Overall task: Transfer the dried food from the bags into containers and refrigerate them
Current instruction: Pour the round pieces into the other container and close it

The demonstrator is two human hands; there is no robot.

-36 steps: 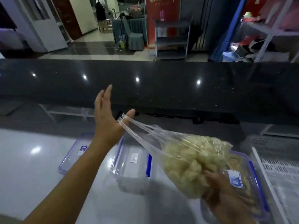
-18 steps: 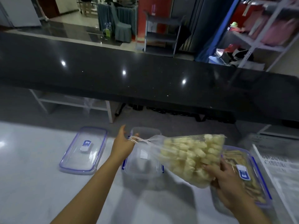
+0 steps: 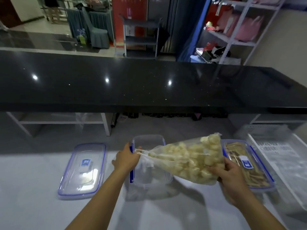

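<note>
A clear plastic bag (image 3: 187,161) full of pale yellow dried pieces lies tilted above an empty clear container (image 3: 149,163) on the white counter. My left hand (image 3: 127,159) pinches the bag's mouth over the container's left rim. My right hand (image 3: 230,174) grips the bag's fat bottom end and holds it higher than the mouth. The food still sits inside the bag. To the right stands a lidded container (image 3: 249,165) holding brown dried strips.
A loose clear lid (image 3: 83,169) with a blue seal lies left of the empty container. A white perforated basket (image 3: 282,151) stands at the far right. A raised black counter (image 3: 149,85) runs across behind the white worktop.
My left hand has come down from the air to the container's rim, drawing the bag's mouth with it. My right hand has raised the bag's bottom end.
</note>
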